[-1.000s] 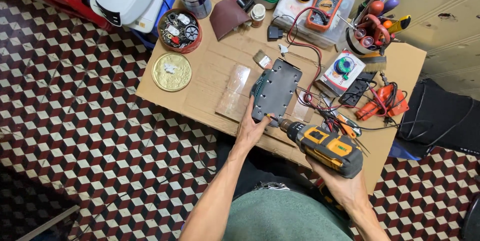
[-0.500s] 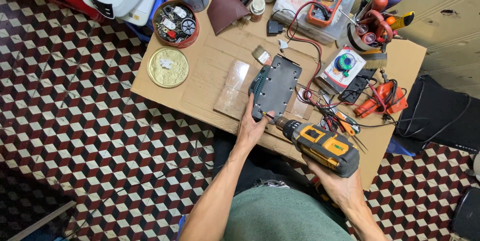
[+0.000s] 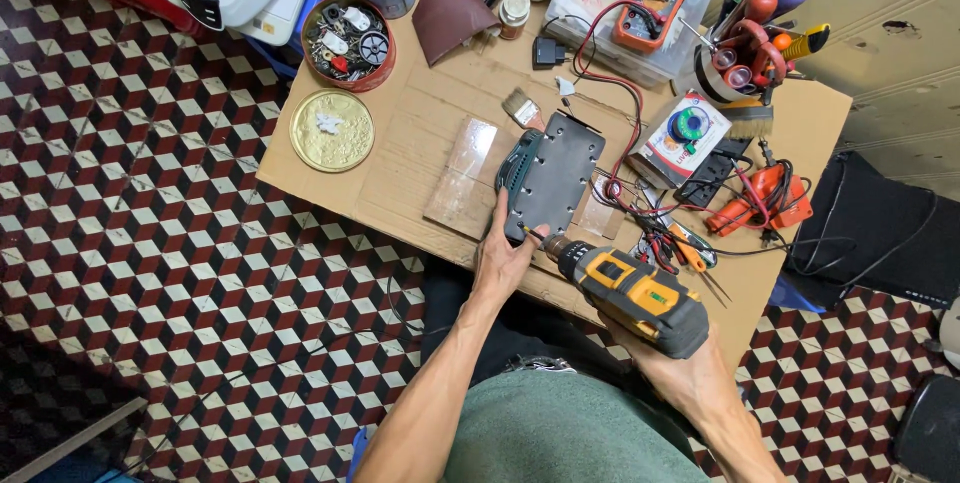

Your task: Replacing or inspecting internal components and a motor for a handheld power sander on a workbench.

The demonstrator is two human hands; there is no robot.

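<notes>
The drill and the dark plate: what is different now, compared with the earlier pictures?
Almost nothing changed. The right hand keeps holding the yellow drill, its bit at the near edge of the dark plate. The left hand stays pressed on that edge. Only the camera shifted slightly; the things on the cardboard table lie as before.

— What's underfoot?

— A tiled floor [image 3: 150, 273] in a tumbling-block pattern of red, black and white, filling everything from six round to eleven o'clock.

— And the furniture?

— One low bench [image 3: 400, 158] topped with brown cardboard, set at an angle in the middle. At one to two o'clock runs a pale, scuffed panelled surface [image 3: 890, 33].

— Light?

— Even and soft, with only faint shadows.
</notes>
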